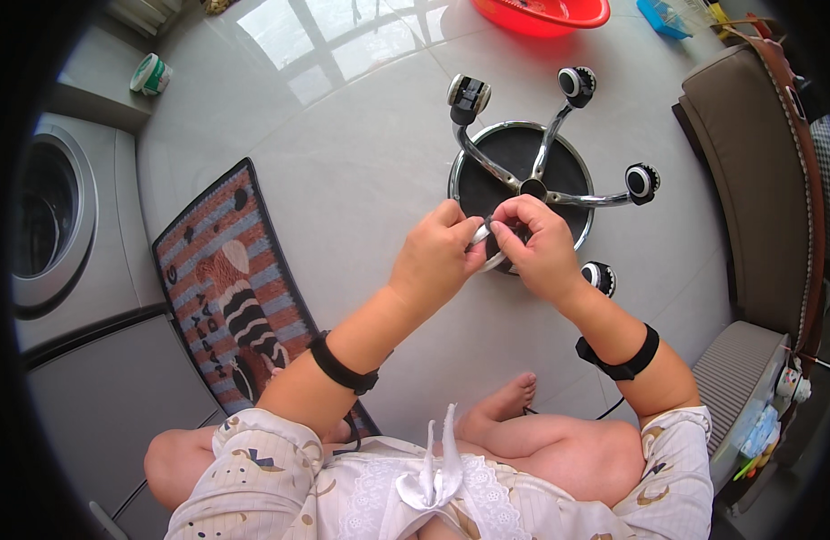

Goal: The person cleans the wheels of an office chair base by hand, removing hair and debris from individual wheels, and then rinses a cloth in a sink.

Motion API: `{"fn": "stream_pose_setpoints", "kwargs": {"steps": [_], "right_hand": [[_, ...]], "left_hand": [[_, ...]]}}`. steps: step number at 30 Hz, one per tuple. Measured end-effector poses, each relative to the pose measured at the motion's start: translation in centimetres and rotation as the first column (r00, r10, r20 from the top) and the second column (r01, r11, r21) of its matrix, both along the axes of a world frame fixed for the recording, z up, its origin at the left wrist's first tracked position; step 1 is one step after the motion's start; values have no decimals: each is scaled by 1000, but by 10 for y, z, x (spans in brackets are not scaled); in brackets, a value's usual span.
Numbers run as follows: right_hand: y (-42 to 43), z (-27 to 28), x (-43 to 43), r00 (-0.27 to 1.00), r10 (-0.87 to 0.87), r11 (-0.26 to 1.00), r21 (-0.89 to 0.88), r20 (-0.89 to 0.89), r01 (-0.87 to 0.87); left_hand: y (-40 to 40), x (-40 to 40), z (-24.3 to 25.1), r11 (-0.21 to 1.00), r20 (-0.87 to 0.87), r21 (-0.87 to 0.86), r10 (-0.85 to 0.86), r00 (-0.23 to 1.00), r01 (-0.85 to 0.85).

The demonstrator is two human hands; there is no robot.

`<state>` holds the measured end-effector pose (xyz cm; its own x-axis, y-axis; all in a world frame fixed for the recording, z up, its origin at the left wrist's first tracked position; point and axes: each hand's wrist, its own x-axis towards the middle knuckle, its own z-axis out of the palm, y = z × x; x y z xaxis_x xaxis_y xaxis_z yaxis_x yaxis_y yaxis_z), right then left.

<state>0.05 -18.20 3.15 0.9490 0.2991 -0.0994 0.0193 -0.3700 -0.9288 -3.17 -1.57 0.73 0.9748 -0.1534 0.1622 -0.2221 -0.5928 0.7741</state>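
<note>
An upturned stool [482,148] with a round black seat and a chrome rim lies on the floor in front of me, its chrome legs and casters pointing up. Above its near edge, my left hand [443,246] grips a small white and silvery part [481,235], perhaps a caster piece. The thumb and forefinger of my right hand [537,243] pinch something dark at the upper end of that part. My fingers hide much of it. One caster [600,278] shows beside my right wrist, and another [641,182] stands farther up on the right.
A striped mat [243,290] and a washing machine [77,216] are on the left. A red plastic basin [546,17] stands beyond the stool. On the right are a brown padded seat [745,182] and a ribbed grey box [745,378]. A green-white tub [151,74] lies at the upper left.
</note>
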Motion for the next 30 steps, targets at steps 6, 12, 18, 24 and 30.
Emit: {"fn": "stream_pose_setpoints", "kwargs": {"steps": [6, 12, 18, 24, 30], "right_hand": [[6, 2, -4, 894, 176, 983, -125, 412, -136], [9, 2, -7, 937, 161, 986, -96, 309, -137], [2, 1, -7, 970, 123, 989, -105, 210, -103], [1, -1, -4, 909, 175, 982, -128, 379, -136], [3, -6, -4, 955, 92, 995, -71, 282, -75]], "left_hand": [[-1, 0, 1, 999, 57, 31, 10, 998, -12], [-1, -1, 0, 998, 96, 55, 11, 995, -17], [-3, -2, 0, 999, 82, 32, 21, 996, -24], [-2, -3, -1, 1000, 45, -2, 13, 999, -13], [0, -4, -5, 1000, 62, -31, 4, 998, -2]]}}
